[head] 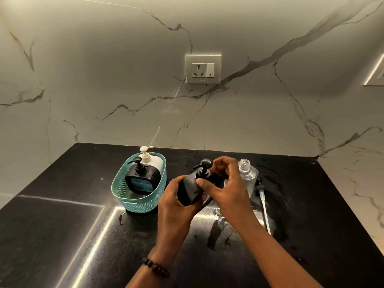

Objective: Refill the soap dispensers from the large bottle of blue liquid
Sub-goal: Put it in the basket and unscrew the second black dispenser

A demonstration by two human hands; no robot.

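As both hands work over the wet bench: a black dispenser is held tilted above the dark stone.
Left hand: wrapped round the body of the black soap dispenser, fingers curled under it, bearing its weight.
Right hand: thumb and fingertips pinching the black pump head at its collar, as if to twist it.
Handling: rigid plastic, likely light if near empty; wet surfaces suggest a slippery grip, so the flat sides of the body and the ribbed collar look the safest holds.
Just behind the right hand: a clear bottle stands uncapped, its pump with long tube lying on the bench beside it.
To the left: a teal basket holds a second black dispenser and a white pump bottle.
Large bottle of blue liquid: not visible.
Backdrop: a marble wall with a socket plate.
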